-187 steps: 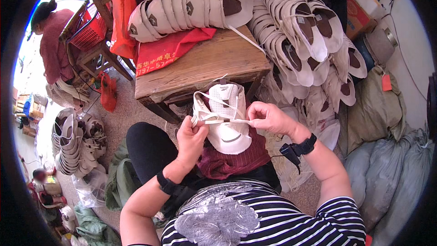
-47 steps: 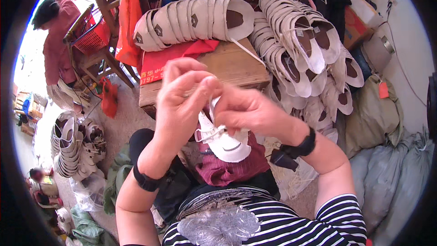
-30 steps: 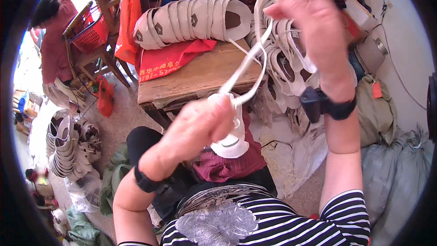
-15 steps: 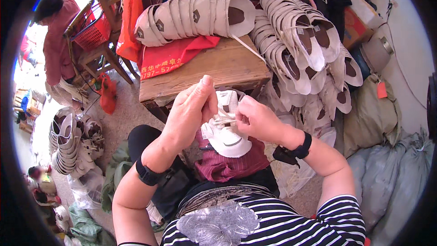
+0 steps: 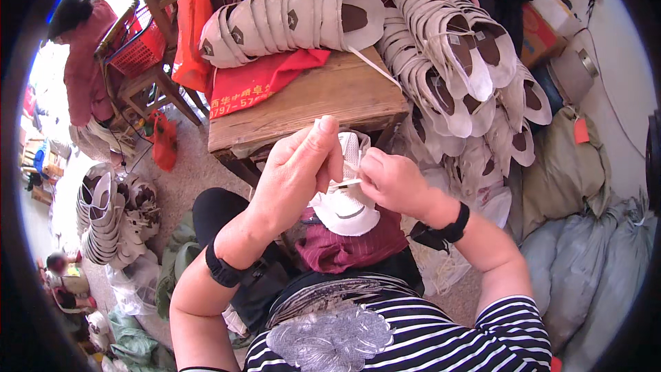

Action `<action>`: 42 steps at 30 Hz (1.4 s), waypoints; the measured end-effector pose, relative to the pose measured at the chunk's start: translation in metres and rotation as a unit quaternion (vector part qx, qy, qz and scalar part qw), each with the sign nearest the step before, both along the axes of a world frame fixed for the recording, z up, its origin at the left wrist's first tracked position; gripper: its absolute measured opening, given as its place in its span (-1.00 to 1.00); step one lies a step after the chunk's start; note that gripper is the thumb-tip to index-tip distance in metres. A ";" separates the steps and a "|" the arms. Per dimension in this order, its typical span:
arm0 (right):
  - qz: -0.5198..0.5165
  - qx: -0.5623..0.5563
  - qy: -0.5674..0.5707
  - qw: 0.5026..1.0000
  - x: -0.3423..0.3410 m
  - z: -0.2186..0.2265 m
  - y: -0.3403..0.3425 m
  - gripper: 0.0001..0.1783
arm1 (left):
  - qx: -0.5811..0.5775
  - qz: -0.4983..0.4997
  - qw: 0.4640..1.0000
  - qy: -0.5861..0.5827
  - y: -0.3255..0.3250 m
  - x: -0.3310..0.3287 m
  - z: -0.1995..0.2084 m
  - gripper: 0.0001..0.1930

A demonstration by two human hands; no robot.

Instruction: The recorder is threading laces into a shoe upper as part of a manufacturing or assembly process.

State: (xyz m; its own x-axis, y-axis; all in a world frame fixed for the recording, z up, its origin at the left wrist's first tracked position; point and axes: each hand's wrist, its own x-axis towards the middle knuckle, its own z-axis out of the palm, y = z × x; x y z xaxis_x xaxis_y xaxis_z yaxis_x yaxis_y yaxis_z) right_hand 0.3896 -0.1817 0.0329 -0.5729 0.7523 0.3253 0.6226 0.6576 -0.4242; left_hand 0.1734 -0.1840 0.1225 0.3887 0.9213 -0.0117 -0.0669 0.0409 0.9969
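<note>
A white shoe upper (image 5: 348, 217) lies toe toward me over the dark red striped cloth on my lap. Across its tongue opening runs a white shoelace (image 5: 346, 183), stretched between my two hands. My left hand (image 5: 292, 172) is closed at the upper's left side, thumb pointing up, and its curled fingers meet one end of the lace. On the other side, my right hand (image 5: 396, 182) pinches the lace with its fingertips. My fingers partly hide the lace holes and the upper's sides.
Ahead stands a wooden table (image 5: 310, 96) with a row of nested shoe uppers (image 5: 289, 24) and a red bag (image 5: 265, 83). More stacked uppers (image 5: 447, 55) rise to its right. Grey sacks (image 5: 585, 262) lie at the right. A person (image 5: 86, 62) sits at the far left.
My left hand has shifted slightly right, and my right hand slightly right and down. The lace now spans straight between them, where looser strands showed before.
</note>
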 end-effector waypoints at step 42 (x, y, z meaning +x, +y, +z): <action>-0.090 -0.428 0.709 0.553 0.113 0.016 0.052 -0.86 | -0.226 0.309 0.848 -0.366 0.031 -0.254 -0.124 -0.84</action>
